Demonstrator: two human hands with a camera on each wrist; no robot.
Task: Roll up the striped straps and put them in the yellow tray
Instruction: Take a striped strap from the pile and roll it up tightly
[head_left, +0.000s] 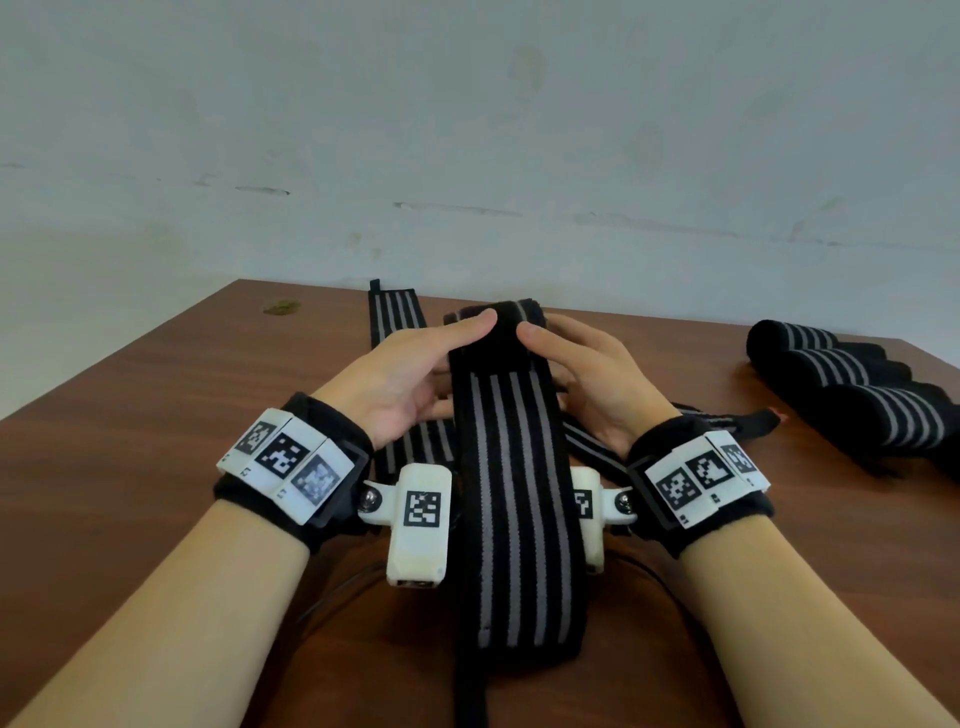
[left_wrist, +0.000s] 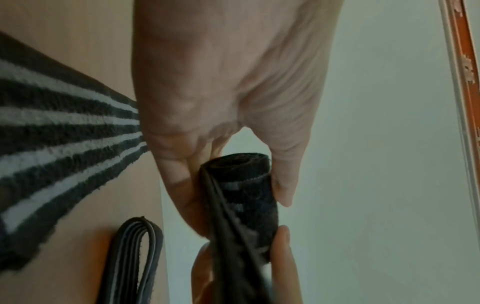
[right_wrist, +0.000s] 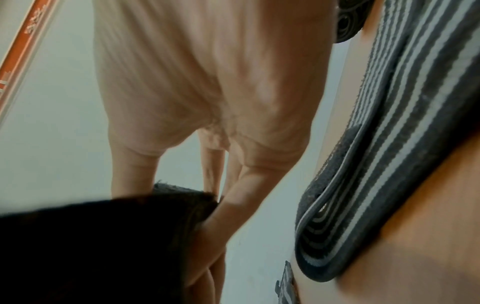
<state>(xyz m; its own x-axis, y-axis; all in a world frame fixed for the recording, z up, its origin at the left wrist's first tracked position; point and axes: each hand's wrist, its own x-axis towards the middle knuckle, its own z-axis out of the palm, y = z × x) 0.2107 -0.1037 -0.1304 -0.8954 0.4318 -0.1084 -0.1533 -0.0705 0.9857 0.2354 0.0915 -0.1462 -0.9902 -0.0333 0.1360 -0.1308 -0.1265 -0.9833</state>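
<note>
Brown table (head_left: 156, 395) under me, and I'm starting the roll: left hand (head_left: 400, 374) and right hand (head_left: 587, 374) both pinching the striped strap (head_left: 514, 467) far end. Next, keep it tight. Rolled straps (head_left: 852, 384) are sitting right of it; no yellow tray in view.

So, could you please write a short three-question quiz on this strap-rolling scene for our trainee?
1. True or false: both hands, the left hand and the right hand, grip the rolled end of one striped strap.
2. How many finished rolls lie at the right of the table?
3. The strap's unrolled length runs: A) toward the person, B) toward the wall, C) off to the left.

Key: 1 true; 2 three; 3 A.
</note>
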